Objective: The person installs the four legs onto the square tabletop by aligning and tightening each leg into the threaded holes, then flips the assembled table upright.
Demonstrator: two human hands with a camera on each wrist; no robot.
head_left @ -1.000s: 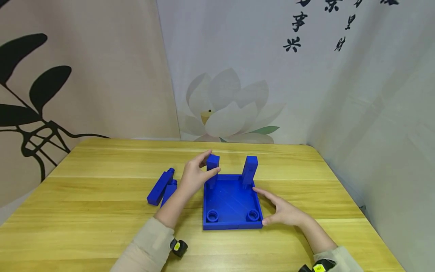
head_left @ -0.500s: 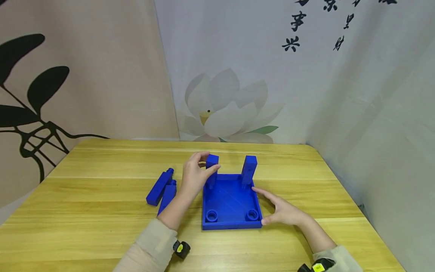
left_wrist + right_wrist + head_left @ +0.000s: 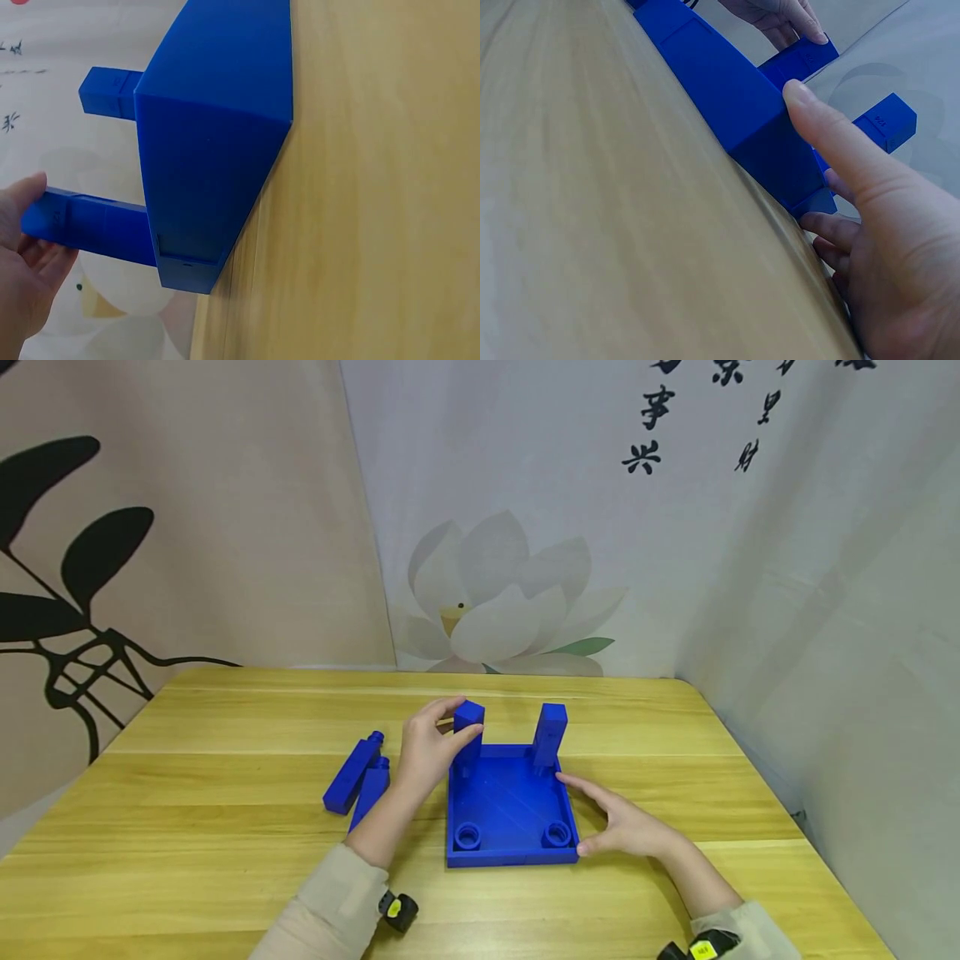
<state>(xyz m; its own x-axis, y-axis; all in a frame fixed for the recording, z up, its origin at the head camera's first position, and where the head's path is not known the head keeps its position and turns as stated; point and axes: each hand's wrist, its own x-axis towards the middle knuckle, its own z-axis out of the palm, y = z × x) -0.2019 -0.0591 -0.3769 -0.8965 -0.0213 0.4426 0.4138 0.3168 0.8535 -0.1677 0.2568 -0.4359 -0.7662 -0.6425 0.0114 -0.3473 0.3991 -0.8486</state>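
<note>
Nearest, wears beige sleeves [image 3: 330, 902] along both forearms, with a small black camera [image 3: 398, 911] strapped at each wrist. Works over a wooden tabletop [image 3: 187, 877] with grain running left to right. Rests the right hand [image 3: 630, 827] against a square blue tray [image 3: 510, 802], with fingers spread well apart: thumb at the near right corner, index fingertip at the right wall. Has the tray flat on the middle of the tabletop, open side up, with low walls all round. Inside, at the near corners, a left socket [image 3: 467, 837] and a right socket [image 3: 557, 835], both round and with mouths facing up.

Slightly farther, left of the tray, an outer loose post [image 3: 351, 777] and an inner loose post [image 3: 370, 792], both blue, lying close side by side, long axes slanting from near left to far right, knobbed ends pointing away. Hides part of the inner one behind the left forearm.

Farther still, grips with the left hand [image 3: 427, 747] a held post [image 3: 468, 743], fingers and thumb clamped on its upper end. Holds it upright at the tray's far left corner, long axis vertical, flat end uppermost, lower end down inside the wall; hard to tell how deeply seated. At the far right corner, a matching standing post [image 3: 551, 735], also upright, flat end up.

Beyond the tabletop, pale fabric [image 3: 300, 552] with a printed lotus [image 3: 517, 618], dark leaves [image 3: 108, 552] and black characters [image 3: 642, 457].
</note>
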